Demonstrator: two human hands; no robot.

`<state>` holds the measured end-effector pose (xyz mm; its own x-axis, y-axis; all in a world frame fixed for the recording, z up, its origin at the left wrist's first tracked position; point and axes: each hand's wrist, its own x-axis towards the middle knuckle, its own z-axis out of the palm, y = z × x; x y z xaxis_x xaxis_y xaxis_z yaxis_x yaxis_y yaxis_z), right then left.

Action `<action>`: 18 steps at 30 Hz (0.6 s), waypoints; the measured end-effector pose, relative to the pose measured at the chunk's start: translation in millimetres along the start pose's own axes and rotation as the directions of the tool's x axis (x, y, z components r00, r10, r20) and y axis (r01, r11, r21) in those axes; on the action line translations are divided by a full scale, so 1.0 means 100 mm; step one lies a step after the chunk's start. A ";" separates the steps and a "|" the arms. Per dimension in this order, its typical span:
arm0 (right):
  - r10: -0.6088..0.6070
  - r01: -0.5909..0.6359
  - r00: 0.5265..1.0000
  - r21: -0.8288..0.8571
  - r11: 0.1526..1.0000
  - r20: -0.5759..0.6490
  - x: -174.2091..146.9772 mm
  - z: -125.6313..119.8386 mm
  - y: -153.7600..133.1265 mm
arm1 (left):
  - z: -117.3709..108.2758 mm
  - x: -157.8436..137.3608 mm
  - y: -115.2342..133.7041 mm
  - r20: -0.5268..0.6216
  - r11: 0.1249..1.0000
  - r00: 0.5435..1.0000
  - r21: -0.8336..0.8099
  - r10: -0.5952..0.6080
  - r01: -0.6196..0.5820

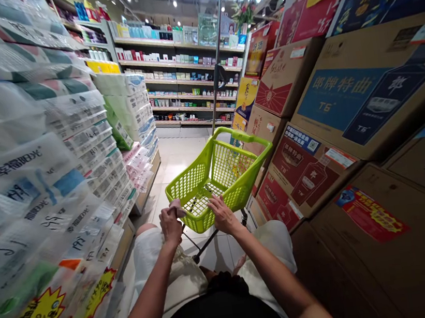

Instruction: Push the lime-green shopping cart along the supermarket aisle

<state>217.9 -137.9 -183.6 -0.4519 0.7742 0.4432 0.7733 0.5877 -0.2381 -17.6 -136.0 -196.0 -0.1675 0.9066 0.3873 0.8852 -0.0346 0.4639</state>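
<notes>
A lime-green plastic shopping cart (pixel 214 172) with lattice sides stands right in front of my knees, and its basket holds nothing that I can see. My left hand (pixel 171 224) is closed round a crumpled pinkish-grey cloth (pixel 177 208) at the basket's near left corner. Over the near rim curl the fingers of my right hand (pixel 223 215), with the thumb side toward the basket. Part of the cart's dark wheeled frame shows below my hands, between my legs.
Plastic-wrapped tissue packs (pixel 49 170) are stacked high close on my left. Tall piles of cardboard cartons (pixel 344 89) stand close on my right. A tiled floor (pixel 176 153) runs between them to shelves of boxed goods (pixel 176 64). A thin pole (pixel 216 49) rises behind the cart.
</notes>
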 end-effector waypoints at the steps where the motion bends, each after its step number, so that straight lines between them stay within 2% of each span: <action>1: -0.005 0.005 1.000 0.001 1.000 0.007 0.00 0.00 -0.03 | 0.01 0.03 -0.02 -0.018 0.999 0.999 -0.005 -0.031 0.031; 3: 0.006 -0.006 1.000 0.001 1.000 0.005 -0.01 0.00 -0.07 | 0.08 -0.02 -0.04 -0.042 0.999 0.999 -0.044 -0.015 0.013; 6: 0.026 -0.026 1.000 0.000 1.000 -0.007 -0.03 0.01 -0.09 | 0.23 -0.23 -0.09 -0.044 0.984 0.991 -0.126 0.123 -0.127; 8: 0.031 -0.031 0.999 0.002 1.000 -0.016 -0.05 0.01 -0.07 | 0.27 -0.23 -0.16 -0.031 0.967 0.980 -0.162 0.196 -0.198; 10: 0.035 -0.034 0.999 0.010 0.999 -0.028 -0.07 0.01 -0.05 | 0.26 -0.04 -0.23 -0.020 0.972 0.985 -0.160 0.170 -0.171; 12: 0.033 -0.032 0.998 0.023 0.999 -0.048 -0.08 0.02 -0.03 | 0.23 0.23 -0.27 -0.032 0.989 0.998 -0.134 0.062 -0.065; 14: 0.025 -0.022 0.997 0.039 0.999 -0.077 -0.08 0.05 -0.01 | 0.22 0.38 -0.26 -0.067 0.991 0.998 -0.137 -0.005 -0.004; 16: 0.025 -0.019 0.993 0.055 0.998 -0.115 -0.09 0.09 0.00 | 0.27 0.30 -0.24 -0.098 0.983 0.995 -0.177 0.036 -0.053; 18: 0.042 -0.033 0.987 0.061 0.998 -0.153 -0.11 0.13 0.00 | 0.36 0.07 -0.22 -0.106 0.954 0.982 -0.242 0.155 -0.177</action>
<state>217.3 -142.8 -199.5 -0.3458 0.7532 0.5596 0.7594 0.5749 -0.3046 -22.5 -114.1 -232.1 -0.0728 0.8406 0.5368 0.7690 -0.2954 0.5669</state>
